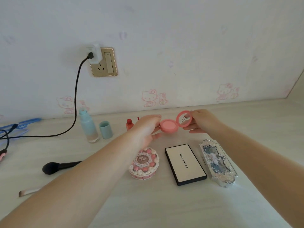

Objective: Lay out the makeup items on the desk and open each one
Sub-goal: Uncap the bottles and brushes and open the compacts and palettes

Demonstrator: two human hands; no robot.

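Observation:
A round pink blush compact point(169, 126) is held open above the desk. My left hand point(148, 127) grips its base. My right hand point(201, 121) pinches its raised lid point(184, 119), which carries a mirror. A pale blue bottle point(88, 127) stands uncapped at the back left, its blue cap point(106, 130) beside it. A small red bottle point(129, 124) stands partly hidden behind my left hand. Closed in front lie a cake-shaped round case point(144, 163), a white palette with a black rim point(185, 163) and an ornate silver palette point(217, 162).
A black powder brush point(57, 167) and a small brush point(28, 192) lie at the left, partly under my left arm. A black cable point(76, 96) runs from the wall socket point(103, 62) down across the desk's left side. The wall stands close behind the items.

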